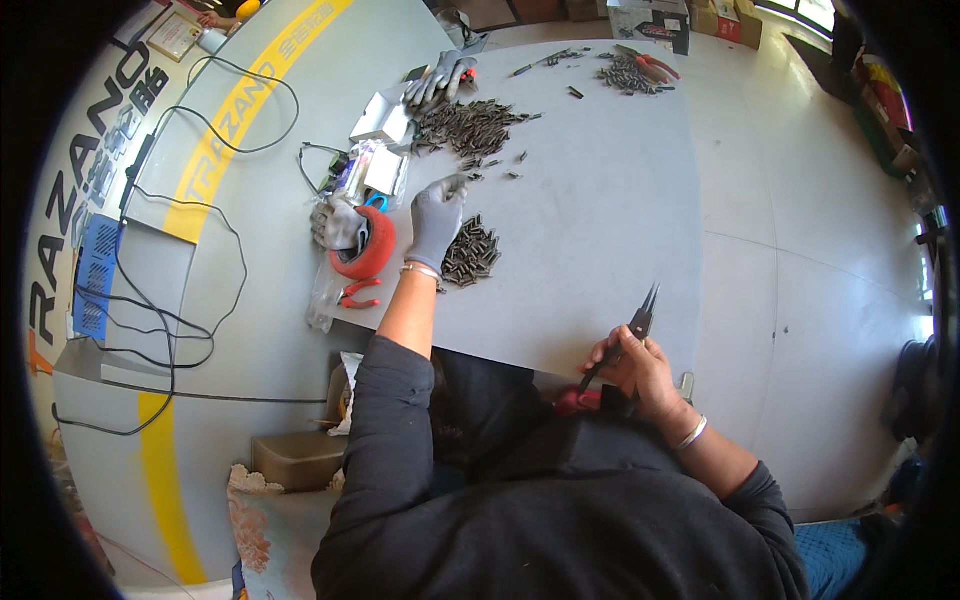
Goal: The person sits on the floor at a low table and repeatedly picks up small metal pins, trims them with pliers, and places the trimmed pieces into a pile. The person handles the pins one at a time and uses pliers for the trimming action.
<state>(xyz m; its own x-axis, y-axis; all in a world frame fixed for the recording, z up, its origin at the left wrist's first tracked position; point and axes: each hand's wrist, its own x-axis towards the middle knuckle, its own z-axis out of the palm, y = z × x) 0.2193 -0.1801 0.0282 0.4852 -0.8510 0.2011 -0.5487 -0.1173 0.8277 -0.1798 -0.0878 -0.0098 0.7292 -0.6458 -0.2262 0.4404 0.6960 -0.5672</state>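
Note:
My left hand (437, 217), in a grey work glove, reaches over the tabletop (585, 202). Its fingertips are beside a small metal part (475, 177); whether they pinch it I cannot tell. Just right of that wrist lies a pile of small dark cylindrical metal parts (471, 253). A larger heap of similar parts (472, 127) spreads beyond the glove. My bare right hand (646, 371) holds black fine-pointed tweezers (642, 321) over the table's near edge, tips pointing away from me and slightly apart.
Left of the glove are a red tape-like ring (381, 244) with a grey glove (337, 225) in it, and red-handled pliers (360, 292). A white box (381, 116) and more gloves (442, 79) lie farther off. Another red-handled tool (654, 66) rests on a far-right pile (628, 76).

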